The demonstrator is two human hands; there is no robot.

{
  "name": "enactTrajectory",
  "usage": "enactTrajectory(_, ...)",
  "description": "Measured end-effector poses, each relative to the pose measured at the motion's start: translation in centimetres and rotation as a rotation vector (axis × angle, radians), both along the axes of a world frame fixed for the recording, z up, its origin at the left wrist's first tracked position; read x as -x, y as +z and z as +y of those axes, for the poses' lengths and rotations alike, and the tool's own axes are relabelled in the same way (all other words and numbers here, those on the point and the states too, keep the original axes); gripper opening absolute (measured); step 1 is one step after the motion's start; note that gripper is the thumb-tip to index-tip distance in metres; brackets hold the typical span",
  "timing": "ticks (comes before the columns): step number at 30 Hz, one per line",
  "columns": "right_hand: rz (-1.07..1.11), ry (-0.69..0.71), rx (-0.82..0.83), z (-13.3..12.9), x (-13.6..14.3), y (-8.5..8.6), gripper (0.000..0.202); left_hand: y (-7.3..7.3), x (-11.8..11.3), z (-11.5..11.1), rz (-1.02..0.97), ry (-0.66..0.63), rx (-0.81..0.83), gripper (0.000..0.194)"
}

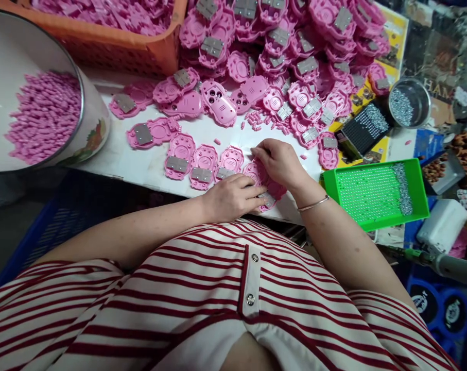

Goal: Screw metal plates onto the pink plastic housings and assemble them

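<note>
Spread over a pink plastic shell half (252, 174) at the table's front edge, my left hand (233, 197) rests with its fingers stretched out. Its thumb is hidden. My right hand (278, 161) is bent over the same shell's upper end, thumb and fingertips pinched together. Whatever they pinch is too small to make out. Another pink shell (270, 198) with a metal plate lies partly under the hands. To the left, a row of similar shells (203, 164) lies inner side up, each with a grey metal plate. Small pink pegs (258, 120) are scattered beyond my hands.
A large pot (96, 123) of pink parts stands left, beside an orange basket (140, 54). Shells are heaped (279, 36) at the back. On the right are a green tray (372, 224) of screws, a black screw box (359, 136) and a metal bowl (420, 105).
</note>
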State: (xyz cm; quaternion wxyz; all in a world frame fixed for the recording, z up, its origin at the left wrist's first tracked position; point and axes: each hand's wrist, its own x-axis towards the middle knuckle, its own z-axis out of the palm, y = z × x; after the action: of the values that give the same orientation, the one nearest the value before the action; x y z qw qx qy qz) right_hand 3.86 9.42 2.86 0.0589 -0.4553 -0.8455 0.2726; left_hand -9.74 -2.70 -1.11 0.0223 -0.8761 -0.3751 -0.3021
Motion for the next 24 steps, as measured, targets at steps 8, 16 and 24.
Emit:
enactTrajectory(8, 0.106, -0.066, 0.07, -0.3, -0.2, -0.7, 0.017, 0.1, 0.0, 0.0, 0.011, 0.009, 0.006, 0.025)
enactTrajectory(16, 0.062, -0.113, -0.193, 0.3, -3.4, 0.5, 0.024, 0.0, 0.2, 0.0, 0.018, -0.006, 0.004, 0.025)
enactTrajectory(24, -0.376, -0.08, -0.378, 1.2, -8.3, 1.0, 0.021, -0.2, 0.2, -0.2, -0.024, 0.117, -0.237, 0.024)
